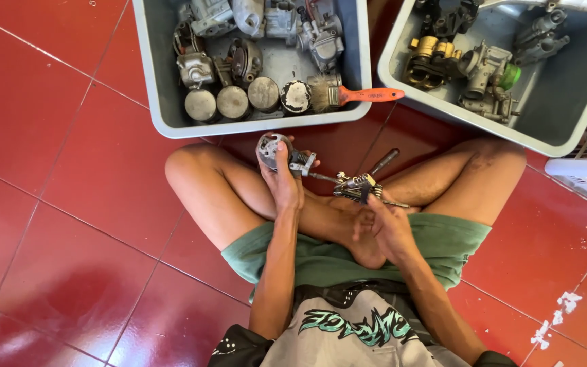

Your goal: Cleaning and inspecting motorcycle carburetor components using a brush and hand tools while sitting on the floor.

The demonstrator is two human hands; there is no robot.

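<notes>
Left hand [285, 178] holds metal engine part [276, 151], right hand [390, 228] tools [360, 188]

shorts [321, 261]: green, loose | shirt [354, 329]: grey front, teal graffiti-style print, black sleeves | arms, legs, feet: bare | no gloves

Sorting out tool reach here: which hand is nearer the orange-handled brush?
Left. The left hand, holding a round metal part, sits just below the orange-handled brush; the right hand, gripping a tool bundle, lies lower, farther away.
</notes>
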